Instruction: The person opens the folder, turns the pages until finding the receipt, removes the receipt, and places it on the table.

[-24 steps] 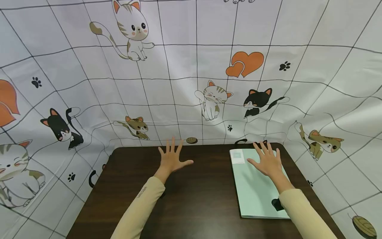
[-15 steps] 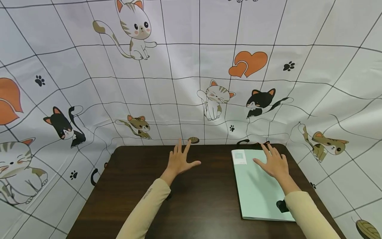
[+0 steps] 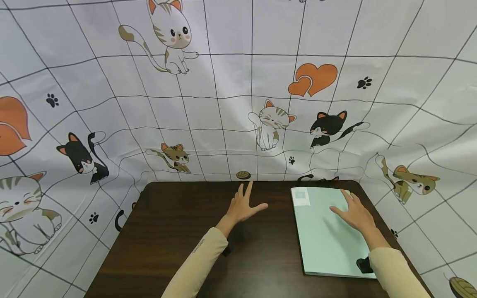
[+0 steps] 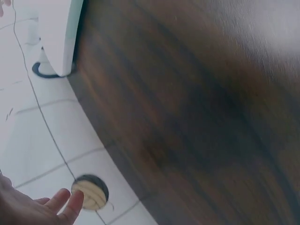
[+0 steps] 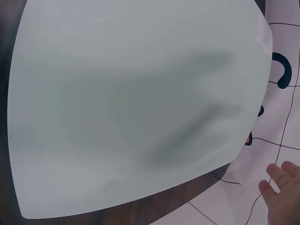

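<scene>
Our dark brown wooden counter [image 3: 160, 231] fills the lower frame, a pale mint-green rectangular folder [image 3: 326, 238] at lower right. Our empty left hand [image 3: 241, 208] and right hand [image 3: 355, 214] hover apart, fingers extended; any grip should probably take opposite edges evenly.

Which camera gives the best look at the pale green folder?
The head view: the pale green folder shows almost whole, white label included, though the right hand covers part. The left wrist catches only a corner; the right wrist, a large stretch cut off on top.
</scene>
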The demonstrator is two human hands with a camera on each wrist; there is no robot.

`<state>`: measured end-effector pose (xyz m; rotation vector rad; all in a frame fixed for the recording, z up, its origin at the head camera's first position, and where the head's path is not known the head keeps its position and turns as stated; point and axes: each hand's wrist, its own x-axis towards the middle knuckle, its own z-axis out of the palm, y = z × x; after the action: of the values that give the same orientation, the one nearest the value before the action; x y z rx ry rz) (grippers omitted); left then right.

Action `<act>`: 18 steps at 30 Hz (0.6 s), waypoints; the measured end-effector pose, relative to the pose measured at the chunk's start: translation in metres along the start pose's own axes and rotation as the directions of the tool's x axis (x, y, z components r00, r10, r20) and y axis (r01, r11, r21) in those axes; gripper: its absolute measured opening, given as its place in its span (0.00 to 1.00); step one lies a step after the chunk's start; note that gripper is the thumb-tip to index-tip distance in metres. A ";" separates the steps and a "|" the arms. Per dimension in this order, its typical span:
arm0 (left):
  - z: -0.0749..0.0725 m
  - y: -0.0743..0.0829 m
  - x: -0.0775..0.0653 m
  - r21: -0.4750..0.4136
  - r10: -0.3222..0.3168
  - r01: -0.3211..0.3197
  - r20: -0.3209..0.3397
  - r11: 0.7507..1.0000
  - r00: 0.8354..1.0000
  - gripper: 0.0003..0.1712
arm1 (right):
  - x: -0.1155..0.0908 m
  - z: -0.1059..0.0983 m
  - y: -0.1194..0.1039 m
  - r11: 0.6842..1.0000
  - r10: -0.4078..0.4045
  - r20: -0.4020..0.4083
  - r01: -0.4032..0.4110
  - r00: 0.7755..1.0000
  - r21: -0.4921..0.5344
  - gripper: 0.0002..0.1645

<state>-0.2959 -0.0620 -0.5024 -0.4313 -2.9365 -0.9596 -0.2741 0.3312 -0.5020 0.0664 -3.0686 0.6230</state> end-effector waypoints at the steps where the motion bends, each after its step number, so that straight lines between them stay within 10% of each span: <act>1: 0.003 0.002 0.000 -0.016 0.001 -0.001 0.011 1.000 1.000 0.58 | -0.001 0.001 0.002 1.000 0.000 0.005 0.000 1.000 0.007 0.56; 18: 0.072 0.026 -0.015 -0.227 0.050 -0.007 0.184 0.974 0.982 0.62 | -0.022 0.009 0.050 0.978 0.126 0.068 -0.135 0.990 0.158 0.60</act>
<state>-0.2701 -0.0037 -0.5477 -0.6014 -2.9841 -1.3254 -0.2540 0.3746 -0.5297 -0.1195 -3.0894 0.8927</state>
